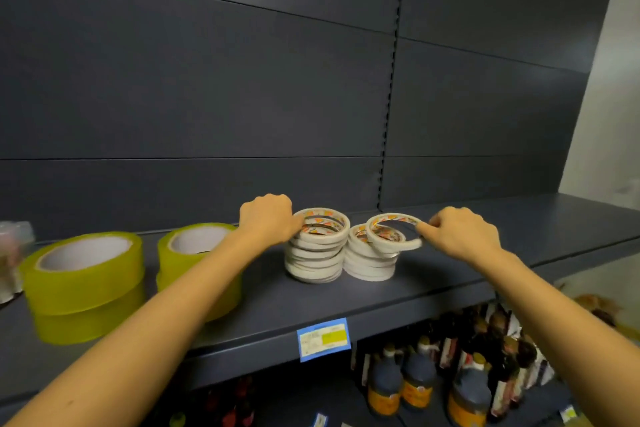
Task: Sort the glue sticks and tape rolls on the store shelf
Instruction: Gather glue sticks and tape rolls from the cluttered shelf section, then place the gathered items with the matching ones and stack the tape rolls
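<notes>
Two stacks of thin white tape rolls stand side by side on the dark grey shelf (450, 274). My left hand (268, 218) grips the top of the left stack (313, 260). Fingers and thumb of my right hand (459, 232) pinch a single white roll (394, 230), held tilted just above the right stack (370, 263). Two piles of wide yellow tape rolls stand further left, the nearer pile (83, 284) and a second one (194, 246) partly behind my left forearm. No glue sticks can be made out.
A blue and yellow price label (323, 339) hangs on the shelf's front edge. Dark bottles (467, 371) fill the lower shelf at the right. A blurred clear packet (14, 253) sits at the far left. The grey back panel (242, 80) rises behind.
</notes>
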The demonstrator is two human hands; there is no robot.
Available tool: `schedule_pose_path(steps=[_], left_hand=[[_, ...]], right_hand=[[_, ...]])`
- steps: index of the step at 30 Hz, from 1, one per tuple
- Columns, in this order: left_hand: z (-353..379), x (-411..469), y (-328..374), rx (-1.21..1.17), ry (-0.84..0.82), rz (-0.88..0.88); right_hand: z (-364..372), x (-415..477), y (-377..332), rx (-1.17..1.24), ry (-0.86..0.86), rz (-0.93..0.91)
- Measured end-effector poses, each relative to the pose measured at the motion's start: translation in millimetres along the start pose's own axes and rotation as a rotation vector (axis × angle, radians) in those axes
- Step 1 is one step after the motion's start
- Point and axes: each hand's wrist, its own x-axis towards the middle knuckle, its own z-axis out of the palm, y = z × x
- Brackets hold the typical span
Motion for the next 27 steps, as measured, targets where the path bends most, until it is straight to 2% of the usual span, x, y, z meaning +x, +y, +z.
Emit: schedule_pose_path(steps=[4, 8, 11, 13, 20, 24, 27], left_hand=[[4.2, 4.8, 6.2, 0.082, -0.026, -0.032], [-7.5, -4.0, 1.5, 0.136, 0.069, -0.039], [-23.0, -17.2, -11.9, 0.172, 0.189, -0.046], [-34.7, -30.2, -27.2, 0.19, 0.272, -0.052], [-80.3, -93.7, -108.3, 0.257, 0.423, -0.156], [-102.2, -151.0, -163.5, 0.326, 0.44, -0.31], [-117.6, -196.6, -200.2, 0.375, 0.433, -0.42]], right_hand=[[14.6, 22.2, -1.8, 0.056, -0.024, -0.056], [24.6, 31.5, -7.6, -0.037, -0.11, -0.136], [20.6, 36.1, -16.0, -0.09, 0.01, -0.192], [13.6, 35.8, -31.2, 0.013, 0.08, -0.243], [-0.3, -5.1, -147.9, 0.29, 0.099, -0.722], [0.9, -51.7, -228.2, 0.398, 0.081, -0.995], [1.9, -85.7, -279.8, 0.461, 0.014, -1.119]])
